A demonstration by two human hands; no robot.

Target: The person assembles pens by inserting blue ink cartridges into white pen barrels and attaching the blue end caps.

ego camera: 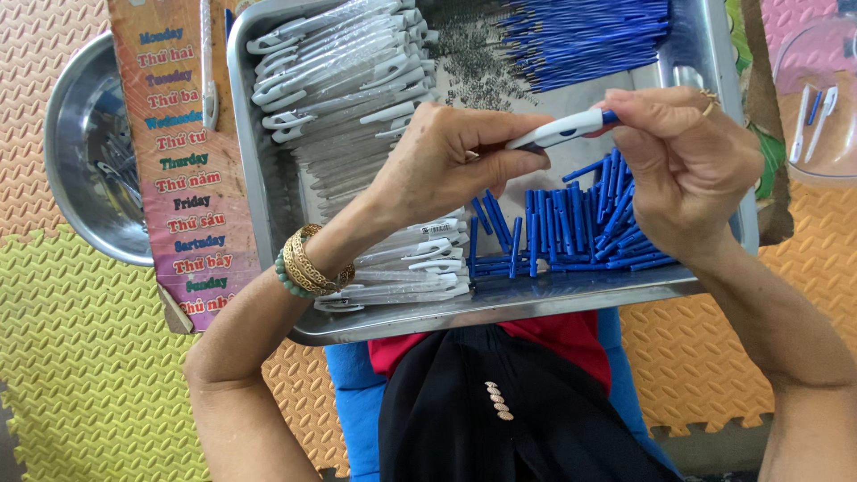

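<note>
My left hand (pixel 446 165) and my right hand (pixel 683 165) hold one white pen barrel (pixel 562 130) between them over a steel tray (pixel 500 311). The left fingers pinch its near end. My right fingers grip the far end, where a blue piece shows. Below the hands lie several short blue pen parts (pixel 571 228). White pen barrels (pixel 344 71) are stacked in rows at the tray's left side. Blue refills (pixel 585 36) are piled at the tray's far right, beside a heap of small dark springs (pixel 473 62).
A steel bowl (pixel 85 152) stands left of the tray. A colourful printed card (pixel 183 161) lies between bowl and tray. A clear plastic lid or bowl (pixel 817 98) with pen parts sits at the right. Foam floor mats (pixel 80 357) surround everything.
</note>
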